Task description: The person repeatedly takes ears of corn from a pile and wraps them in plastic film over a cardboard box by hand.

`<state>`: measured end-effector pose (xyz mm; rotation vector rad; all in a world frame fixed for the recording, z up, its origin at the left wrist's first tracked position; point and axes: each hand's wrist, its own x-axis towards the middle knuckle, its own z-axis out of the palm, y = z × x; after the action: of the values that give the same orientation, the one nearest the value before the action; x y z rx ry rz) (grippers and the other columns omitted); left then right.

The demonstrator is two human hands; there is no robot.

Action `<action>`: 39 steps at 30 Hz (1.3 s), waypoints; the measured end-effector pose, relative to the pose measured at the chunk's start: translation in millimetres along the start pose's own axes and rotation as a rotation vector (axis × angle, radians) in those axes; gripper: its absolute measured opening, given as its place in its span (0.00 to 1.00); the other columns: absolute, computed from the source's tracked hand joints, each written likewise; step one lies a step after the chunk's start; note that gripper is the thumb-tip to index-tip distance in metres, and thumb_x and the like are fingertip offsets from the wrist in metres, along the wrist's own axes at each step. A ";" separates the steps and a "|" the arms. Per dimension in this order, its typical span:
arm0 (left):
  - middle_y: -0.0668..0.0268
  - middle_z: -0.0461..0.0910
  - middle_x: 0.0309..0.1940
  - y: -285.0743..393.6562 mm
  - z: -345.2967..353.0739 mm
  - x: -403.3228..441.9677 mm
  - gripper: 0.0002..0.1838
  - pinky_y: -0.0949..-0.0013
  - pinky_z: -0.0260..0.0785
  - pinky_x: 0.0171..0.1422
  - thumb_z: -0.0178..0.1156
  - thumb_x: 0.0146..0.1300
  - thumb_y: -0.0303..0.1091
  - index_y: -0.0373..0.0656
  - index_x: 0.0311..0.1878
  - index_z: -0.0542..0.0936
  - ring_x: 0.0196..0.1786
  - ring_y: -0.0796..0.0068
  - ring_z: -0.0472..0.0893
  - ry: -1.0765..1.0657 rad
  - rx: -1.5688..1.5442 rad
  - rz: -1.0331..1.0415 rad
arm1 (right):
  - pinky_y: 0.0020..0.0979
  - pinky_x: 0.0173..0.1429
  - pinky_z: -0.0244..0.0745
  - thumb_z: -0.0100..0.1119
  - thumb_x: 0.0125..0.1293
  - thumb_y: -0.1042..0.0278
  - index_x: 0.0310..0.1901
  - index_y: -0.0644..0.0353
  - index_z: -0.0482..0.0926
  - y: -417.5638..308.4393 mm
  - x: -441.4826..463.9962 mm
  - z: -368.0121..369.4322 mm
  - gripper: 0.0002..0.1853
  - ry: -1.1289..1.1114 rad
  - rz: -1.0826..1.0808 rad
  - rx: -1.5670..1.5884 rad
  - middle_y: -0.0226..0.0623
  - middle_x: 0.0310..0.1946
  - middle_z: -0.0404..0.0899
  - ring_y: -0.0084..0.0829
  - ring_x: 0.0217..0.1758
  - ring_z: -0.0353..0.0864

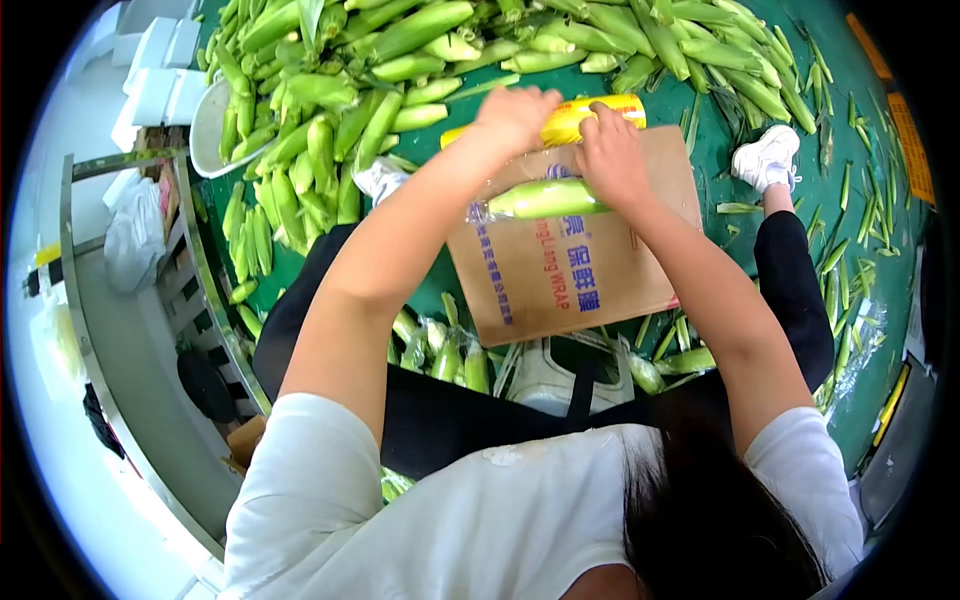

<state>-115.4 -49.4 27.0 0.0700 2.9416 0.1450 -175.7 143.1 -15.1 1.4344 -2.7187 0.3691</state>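
A yellow roll of plastic wrap [575, 120] lies across the far edge of a flattened-looking brown cardboard box [620, 260] printed with "WRAP". My left hand [515, 118] is over the roll's left part, its fingers curled at the wrap. At the roll's right part, my right hand [610, 155] has bent fingers closed on the wrap's edge. One green ear of corn [548, 199], husk partly on, lies on the box just below my hands, with clear film around or under it. My palms hide part of the roll.
A large heap of husked-leaf corn [330, 90] spreads beyond the box. A pale basin [208, 130] stands at its left. Film-wrapped ears [450, 360] and a white plastic stool [545, 375] are between my legs. Loose husk leaves litter the green floor [720, 270]. A metal-framed rack [130, 400] stands left.
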 end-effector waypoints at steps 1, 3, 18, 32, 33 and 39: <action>0.60 0.83 0.44 -16.1 -7.2 8.0 0.27 0.53 0.73 0.54 0.69 0.59 0.39 0.49 0.62 0.75 0.50 0.54 0.83 0.114 -0.066 -0.049 | 0.48 0.68 0.67 0.61 0.68 0.52 0.60 0.53 0.76 -6.4 7.5 -2.0 0.23 -0.148 0.021 0.154 0.44 0.60 0.74 0.46 0.66 0.72; 0.60 0.83 0.46 -26.2 -17.4 13.4 0.24 0.55 0.75 0.54 0.67 0.61 0.37 0.49 0.60 0.76 0.50 0.54 0.83 0.199 -0.224 -0.167 | 0.47 0.63 0.71 0.65 0.64 0.52 0.61 0.49 0.77 -29.5 9.7 -15.1 0.25 -0.437 0.065 0.459 0.41 0.58 0.76 0.44 0.64 0.74; 0.63 0.54 0.81 115.2 83.2 -44.7 0.25 0.36 0.40 0.82 0.52 0.72 0.54 0.79 0.72 0.70 0.83 0.57 0.51 0.149 -0.177 0.210 | 0.38 0.67 0.70 0.70 0.58 0.35 0.66 0.58 0.76 -57.4 -95.2 -55.2 0.42 -1.862 -0.432 0.854 0.41 0.59 0.81 0.36 0.61 0.78; 0.58 0.73 0.60 339.3 -38.8 -172.8 0.33 0.63 0.67 0.67 0.59 0.72 0.32 0.36 0.74 0.58 0.61 0.66 0.75 -0.226 -1.870 0.001 | 0.38 0.71 0.70 0.65 0.67 0.52 0.70 0.63 0.65 -10.0 -282.5 -232.7 0.36 0.360 0.841 1.915 0.42 0.65 0.75 0.37 0.63 0.78; 0.61 0.78 0.51 349.1 -59.8 -178.4 0.30 0.66 0.75 0.57 0.62 0.69 0.29 0.36 0.70 0.62 0.51 0.70 0.81 -0.285 -1.733 0.008 | 0.38 0.70 0.71 0.65 0.68 0.54 0.71 0.62 0.64 -15.7 -274.7 -243.1 0.36 0.458 0.819 1.785 0.43 0.65 0.75 0.37 0.63 0.79; 0.65 0.79 0.37 407.7 -97.9 -160.8 0.30 0.70 0.75 0.30 0.70 0.64 0.33 0.39 0.63 0.67 0.31 0.75 0.81 -1.195 -2.147 0.111 | 0.36 0.45 0.80 0.61 0.68 0.54 0.81 0.42 0.49 61.3 -344.0 -298.5 0.43 0.665 0.687 2.151 0.28 0.34 0.75 0.26 0.36 0.77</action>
<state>38.2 337.7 195.0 -0.0187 0.5944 1.9961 -50.9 523.1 211.4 -0.2535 -1.2695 3.2670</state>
